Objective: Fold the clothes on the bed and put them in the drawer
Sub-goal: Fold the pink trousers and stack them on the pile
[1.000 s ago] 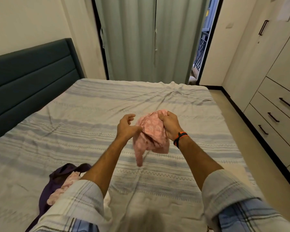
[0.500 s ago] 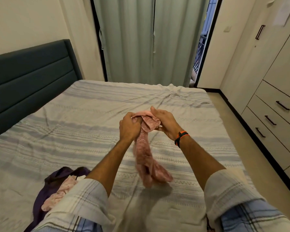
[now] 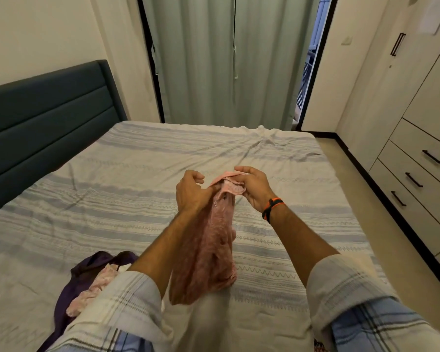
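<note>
Both hands, left hand (image 3: pixel 192 193) and right hand (image 3: pixel 252 188), pinch the pink garment's (image 3: pixel 214 240) top edge, probably a waistband; next, spread it flat toward twelve o'clock.

Both forearms are bare below loose pale grey-white sleeves (image 3: pixel 127 298) crossed by thin dark and light-blue check lines, pushed up near the elbows. A black-and-orange braided wristband (image 3: pixel 271 207) circles the right wrist. The hands carry no rings or gloves.

A dark headboard (image 3: pixel 46 118) stands left, pale green curtains (image 3: pixel 229 59) hang behind, tan floor (image 3: pixel 381 224) right.
</note>
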Tool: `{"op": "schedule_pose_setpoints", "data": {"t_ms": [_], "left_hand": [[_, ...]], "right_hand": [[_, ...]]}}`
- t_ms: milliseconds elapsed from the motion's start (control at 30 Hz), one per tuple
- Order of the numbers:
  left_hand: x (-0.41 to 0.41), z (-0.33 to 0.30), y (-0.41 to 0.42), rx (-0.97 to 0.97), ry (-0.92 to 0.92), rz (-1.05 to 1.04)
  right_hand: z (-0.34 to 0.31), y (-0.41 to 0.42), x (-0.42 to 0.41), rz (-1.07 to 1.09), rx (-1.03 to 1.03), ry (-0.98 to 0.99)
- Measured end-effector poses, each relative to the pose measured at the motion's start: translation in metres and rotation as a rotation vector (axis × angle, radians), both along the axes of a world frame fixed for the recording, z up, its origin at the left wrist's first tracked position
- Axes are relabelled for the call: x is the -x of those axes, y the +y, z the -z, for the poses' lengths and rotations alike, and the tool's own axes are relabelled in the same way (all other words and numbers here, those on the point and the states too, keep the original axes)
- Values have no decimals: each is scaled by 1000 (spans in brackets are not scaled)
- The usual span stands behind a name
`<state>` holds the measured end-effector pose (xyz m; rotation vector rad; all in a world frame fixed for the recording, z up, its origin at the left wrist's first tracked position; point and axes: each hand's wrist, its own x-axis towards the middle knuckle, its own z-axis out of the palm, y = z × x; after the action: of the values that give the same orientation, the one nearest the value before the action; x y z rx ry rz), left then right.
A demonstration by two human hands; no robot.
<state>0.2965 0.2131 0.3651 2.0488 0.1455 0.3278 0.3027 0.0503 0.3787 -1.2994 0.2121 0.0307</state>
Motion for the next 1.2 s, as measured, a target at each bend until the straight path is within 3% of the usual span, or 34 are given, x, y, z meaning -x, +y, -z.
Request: {"op": "schedule_pose_setpoints", "data": {"t_ms": [367, 467, 533, 667, 733, 867, 1000, 1200], "left_hand": [[8, 9, 5, 70, 87, 379], [10, 8, 1, 61, 30, 351], [10, 4, 0, 7, -31, 262], [11, 0, -2, -9, 1, 161], [7, -3, -2, 101, 86, 162], [8, -15, -4, 546, 279, 252], [14, -27, -6, 615, 271, 282], [6, -15, 7, 501, 170, 267]], "right_hand": [[-5, 13, 3, -54, -212, 85], [-5, 11, 4, -72, -220, 91], [-4, 10, 9, -88, -131, 98], [3, 6, 11, -79, 339, 79], [5, 5, 11, -54, 354, 45], [8, 4, 13, -139, 436, -36], [9, 12, 18, -179, 711, -178], [8, 27, 12, -164, 780, -203]]}}
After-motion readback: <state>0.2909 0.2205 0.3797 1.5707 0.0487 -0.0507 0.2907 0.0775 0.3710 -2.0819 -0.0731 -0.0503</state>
